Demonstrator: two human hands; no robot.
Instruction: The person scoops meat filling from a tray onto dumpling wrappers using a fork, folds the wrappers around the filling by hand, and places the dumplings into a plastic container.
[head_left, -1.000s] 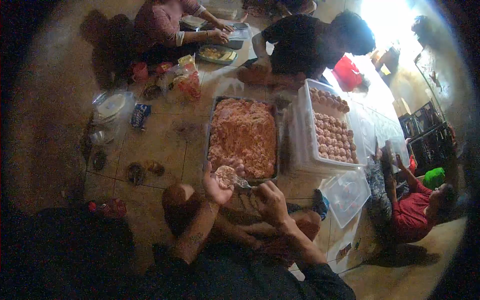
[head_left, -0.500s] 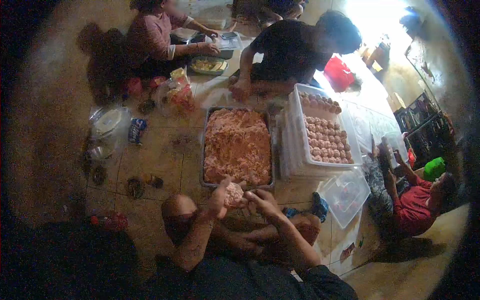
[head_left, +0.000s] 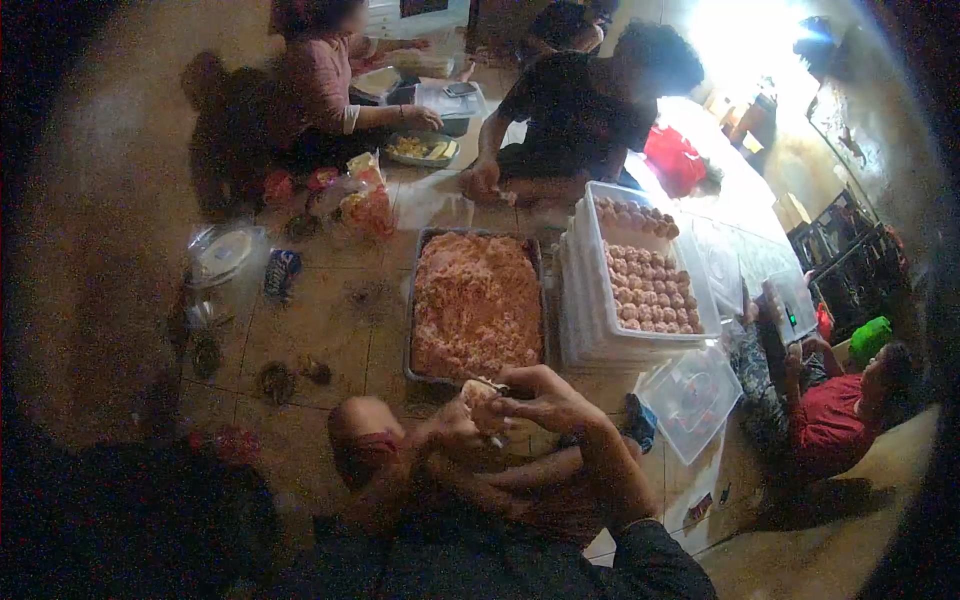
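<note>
Low in front of me, my left hand is wrapped round a ball of pale pink minced-meat mix. My right hand is closed against the ball's right side. A thin dark edge shows at the top of the ball by the right fingers, but what they pinch is too blurred to name. Just beyond both hands lies a dark-rimmed tray heaped with the same pink mix.
Right of the tray, stacked white plastic boxes hold rows of meatballs. A clear lid lies nearby. Co-workers sit beyond the tray and at right. Bags, a blue packet and small jars stand at left.
The right hand has come over the ball from the right side. My left hand has lowered and turned with the ball. The view has shifted slightly.
</note>
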